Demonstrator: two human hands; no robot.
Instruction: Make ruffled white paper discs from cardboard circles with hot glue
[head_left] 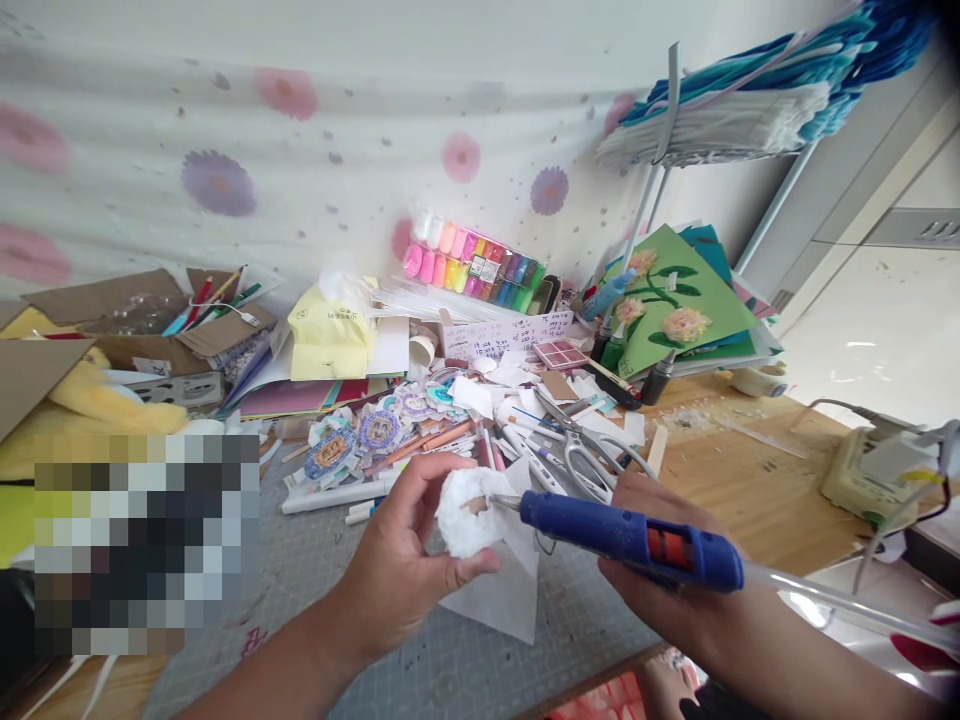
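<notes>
My left hand (409, 560) pinches a fluffy white cotton piece (459, 515) between thumb and fingers, above the cutting mat. A small opening or brownish patch shows at its right side. My right hand (645, 560) is wrapped round a blue glue gun (622, 535), with a clear glue stick (840, 595) coming out of its back end. The metal nozzle points left and meets the cotton's right edge; whether it touches cannot be made out. Below both hands lies a translucent white paper sheet (502, 600).
The grey cutting mat (300, 610) bears markers, paper cut-outs and scissors (581, 450). Behind stand a cardboard box (150, 340), a yellow packet (334, 330) and coloured clay packs (480, 265). A green flower card (686, 290) leans right; a power strip (862, 475) sits at the right edge.
</notes>
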